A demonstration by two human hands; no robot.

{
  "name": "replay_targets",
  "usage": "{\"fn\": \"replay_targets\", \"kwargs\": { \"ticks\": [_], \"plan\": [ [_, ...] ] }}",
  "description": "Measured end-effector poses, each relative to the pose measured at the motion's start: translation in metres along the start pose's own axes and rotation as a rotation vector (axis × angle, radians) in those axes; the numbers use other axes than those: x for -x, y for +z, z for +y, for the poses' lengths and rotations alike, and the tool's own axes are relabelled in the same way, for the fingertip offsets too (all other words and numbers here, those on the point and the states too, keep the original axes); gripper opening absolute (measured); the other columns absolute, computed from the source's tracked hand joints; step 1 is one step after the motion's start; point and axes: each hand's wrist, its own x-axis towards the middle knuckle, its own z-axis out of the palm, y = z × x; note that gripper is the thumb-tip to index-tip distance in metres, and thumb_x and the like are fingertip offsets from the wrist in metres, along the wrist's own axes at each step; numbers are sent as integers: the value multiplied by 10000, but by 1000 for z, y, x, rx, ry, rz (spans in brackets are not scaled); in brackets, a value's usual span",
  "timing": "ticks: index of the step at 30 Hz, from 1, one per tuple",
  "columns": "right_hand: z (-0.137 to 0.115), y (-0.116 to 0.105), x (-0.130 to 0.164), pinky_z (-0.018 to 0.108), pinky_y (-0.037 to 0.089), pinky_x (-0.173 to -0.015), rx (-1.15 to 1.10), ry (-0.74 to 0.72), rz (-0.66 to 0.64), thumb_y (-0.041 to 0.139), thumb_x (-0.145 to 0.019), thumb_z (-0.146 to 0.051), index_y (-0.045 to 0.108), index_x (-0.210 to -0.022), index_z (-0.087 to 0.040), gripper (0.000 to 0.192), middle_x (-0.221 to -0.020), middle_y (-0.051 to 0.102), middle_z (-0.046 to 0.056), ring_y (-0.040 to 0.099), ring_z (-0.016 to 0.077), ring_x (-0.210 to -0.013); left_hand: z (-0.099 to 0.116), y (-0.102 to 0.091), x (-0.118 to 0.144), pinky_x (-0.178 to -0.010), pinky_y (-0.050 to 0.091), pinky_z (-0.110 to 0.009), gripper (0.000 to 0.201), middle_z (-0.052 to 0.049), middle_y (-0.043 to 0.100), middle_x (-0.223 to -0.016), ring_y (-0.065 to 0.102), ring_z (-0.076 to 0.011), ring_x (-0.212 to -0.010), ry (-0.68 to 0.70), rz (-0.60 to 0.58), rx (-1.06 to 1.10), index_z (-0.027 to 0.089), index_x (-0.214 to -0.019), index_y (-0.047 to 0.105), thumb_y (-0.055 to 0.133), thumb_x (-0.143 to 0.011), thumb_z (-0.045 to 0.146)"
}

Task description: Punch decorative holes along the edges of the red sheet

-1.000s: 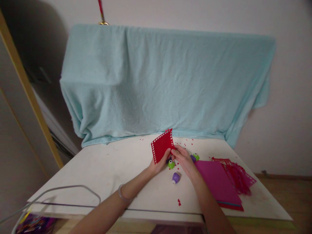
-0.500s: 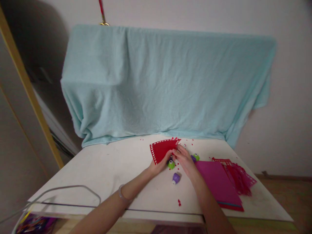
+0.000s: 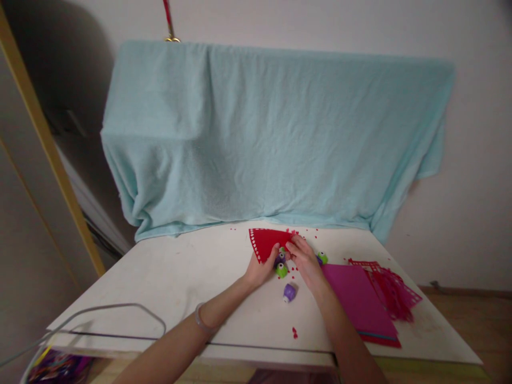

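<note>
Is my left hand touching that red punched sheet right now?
Touching. The head view shows the left hand with its fingers pinching the lower edge of the red sheet, no gap between them.

Both arms reach forward, left hand (image 3: pixel 260 268) and right hand (image 3: pixel 304 258) pinching close together.

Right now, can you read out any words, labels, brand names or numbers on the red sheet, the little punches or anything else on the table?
No readable text anywhere in view.
Red sheet, held by the left hand and right hand: only punched holes along its edge, no print.
Small punches, green and purple: any markings too small to read.
Magenta paper stack: plain.
</note>
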Motion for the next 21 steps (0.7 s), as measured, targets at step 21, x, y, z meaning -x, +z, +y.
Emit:
{"fn": "replay_targets", "kwargs": {
  "ticks": [21],
  "plan": [
    [6,-2,-2,289,412,-641,108,-14,-22,752,-740,-360,660,-911,-196,254,-807,609,16,503,137,-655,-3,1,-3,-721,445,-278,444,-45,643,-793,554,-163,-712,43,-45,-106,142,-914,623,338,-966,479]
  ]
}}
